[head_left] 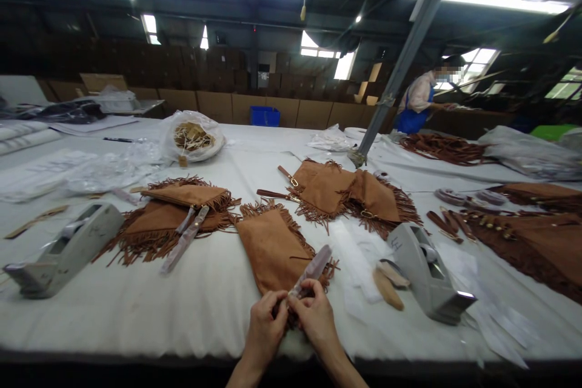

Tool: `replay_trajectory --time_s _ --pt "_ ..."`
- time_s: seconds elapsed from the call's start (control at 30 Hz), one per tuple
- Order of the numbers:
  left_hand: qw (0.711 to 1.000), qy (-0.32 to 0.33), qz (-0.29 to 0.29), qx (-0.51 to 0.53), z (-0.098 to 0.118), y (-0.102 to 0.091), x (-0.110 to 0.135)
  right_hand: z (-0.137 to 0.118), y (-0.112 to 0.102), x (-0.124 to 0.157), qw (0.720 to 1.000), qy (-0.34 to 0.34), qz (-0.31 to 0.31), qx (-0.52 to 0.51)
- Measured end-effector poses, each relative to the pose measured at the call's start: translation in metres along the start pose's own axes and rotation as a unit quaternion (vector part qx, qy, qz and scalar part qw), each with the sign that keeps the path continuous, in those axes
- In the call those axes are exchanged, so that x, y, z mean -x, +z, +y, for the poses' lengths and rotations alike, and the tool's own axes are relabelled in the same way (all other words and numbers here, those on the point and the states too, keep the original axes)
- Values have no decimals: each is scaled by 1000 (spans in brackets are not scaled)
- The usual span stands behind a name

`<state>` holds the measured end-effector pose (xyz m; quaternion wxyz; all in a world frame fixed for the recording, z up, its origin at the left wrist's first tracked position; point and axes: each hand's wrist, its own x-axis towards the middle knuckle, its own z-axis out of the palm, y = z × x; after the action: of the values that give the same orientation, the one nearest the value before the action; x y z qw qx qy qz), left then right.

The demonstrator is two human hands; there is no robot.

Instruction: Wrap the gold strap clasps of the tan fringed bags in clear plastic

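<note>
A brown fringed suede pouch (pixel 273 248) lies on the white-covered table in front of me. Along its right edge runs a strap wrapped in pale, thin covering (pixel 317 264), tilted up to the right. My right hand (pixel 317 318) pinches the lower part of this wrapped strap between thumb and fingers. Close beside it, my left hand (pixel 267 322) is closed with its fingertips at the strap's lower end. What exactly lies between the left fingertips is hidden. To the left, another fringed pouch (pixel 191 195) rests on a similar one, with its own wrapped strap (pixel 185 239).
Grey tape dispensers stand on the left (pixel 68 248) and right (pixel 427 273). More fringed pouches (pixel 327 191) lie behind. A plastic bag of scraps (pixel 193 136) sits farther back. A metal post (pixel 400 66) rises from the table. A person in a blue apron (pixel 416 103) stands at the far right.
</note>
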<state>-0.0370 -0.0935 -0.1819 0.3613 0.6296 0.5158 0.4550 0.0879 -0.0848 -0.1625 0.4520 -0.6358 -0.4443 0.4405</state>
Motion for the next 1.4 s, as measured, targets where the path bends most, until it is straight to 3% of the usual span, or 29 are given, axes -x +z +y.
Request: replay_trajectory --time_s 0.13,0.27,0.63,0.73,0.87,0.93,1.07,1.2,1.4 --pt "995 -72 13 72 -1 3 -1 -2 -1 2 999 -15 0 28" --pt "967 -162 5 195 0 6 -1 -7 -2 4 996 -36 13 75" --pt "931 -196 62 302 4 -4 -7 -11 -3 4 996 -28 10 83" --pt "928 -192 89 308 2 -4 -6 -8 -11 7 999 -11 -2 53" --pt "934 -180 111 289 0 0 -3 -10 -20 14 998 -33 46 18" --pt "939 -171 108 278 0 1 -1 -13 -17 18 999 -29 28 -25" --pt "943 -150 83 287 0 -1 1 -18 3 20 990 -9 -45 -133" --pt "941 -143 50 303 1 -7 -1 -18 19 18 973 12 -37 -229" --pt "942 -131 -5 308 -3 -9 -3 -10 25 19 938 24 -50 -343"
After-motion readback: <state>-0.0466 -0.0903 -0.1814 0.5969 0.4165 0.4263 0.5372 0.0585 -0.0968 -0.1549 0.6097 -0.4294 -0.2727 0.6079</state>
